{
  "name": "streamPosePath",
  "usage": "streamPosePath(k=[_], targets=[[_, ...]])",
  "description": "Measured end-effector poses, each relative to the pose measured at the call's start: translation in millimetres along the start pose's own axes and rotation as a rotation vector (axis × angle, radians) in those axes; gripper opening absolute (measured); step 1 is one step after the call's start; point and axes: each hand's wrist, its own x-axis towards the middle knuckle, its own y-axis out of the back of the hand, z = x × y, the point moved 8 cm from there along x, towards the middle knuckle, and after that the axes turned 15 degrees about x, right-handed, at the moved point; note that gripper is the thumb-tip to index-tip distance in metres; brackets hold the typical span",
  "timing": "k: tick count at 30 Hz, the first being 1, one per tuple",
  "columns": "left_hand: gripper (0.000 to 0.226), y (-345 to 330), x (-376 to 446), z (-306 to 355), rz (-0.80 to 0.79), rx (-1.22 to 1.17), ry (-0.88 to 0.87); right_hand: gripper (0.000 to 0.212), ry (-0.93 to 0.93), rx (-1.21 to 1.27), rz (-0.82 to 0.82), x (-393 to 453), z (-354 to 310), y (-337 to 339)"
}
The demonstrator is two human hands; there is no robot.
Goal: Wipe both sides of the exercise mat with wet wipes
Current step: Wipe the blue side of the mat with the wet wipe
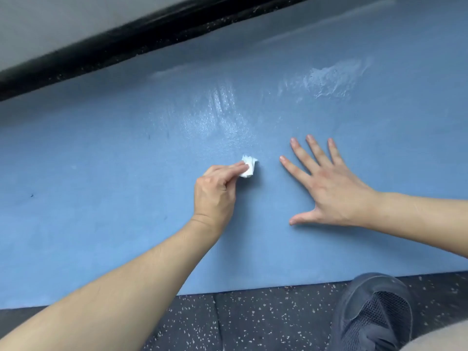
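Across the speckled floor point(253, 323) lies the blue exercise mat point(101, 211), its long axis running left to right before the person, its near edge just ahead of a grey shoe point(372, 310). Near the mat's middle a small crumpled wet wipe point(249, 166) touches the surface, pinched at the fingertips of the left hand point(215, 196). Glossy damp streaks lie beyond and to the right of the wipe; the matte, seemingly unwiped area extends leftward. The right hand point(331, 186), fingers spread flat, presses the mat just beside the wipe, probably steadying it. The left hand is therefore nearer the dry stretch.
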Motion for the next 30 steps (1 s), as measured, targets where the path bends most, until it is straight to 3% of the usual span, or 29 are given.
streamPosePath(k=[5,12,19,24,27,30], targets=[[0.042,-27,-62,9,-0.088,0.045,-0.186,0.127,0.101,-0.043,-0.037,-32,-27,-40],[0.031,-30,-120,28,-0.203,-0.037,-0.551,0.126,0.109,-0.083,-0.018,-30,-26,-40],[0.036,-44,-189,18,-0.471,-0.102,-0.737,0.128,0.102,-0.065,-0.030,-31,-25,-40],[0.031,-39,-194,19,-0.424,-0.116,-0.698,0.126,0.096,-0.029,-0.055,-32,-30,-39],[0.021,-27,-167,25,-0.350,-0.238,-0.620,0.107,0.140,0.092,0.052,-27,-21,-22],[0.025,-4,-78,13,-0.167,-0.211,-0.329,0.095,0.164,0.228,0.062,18,7,29]])
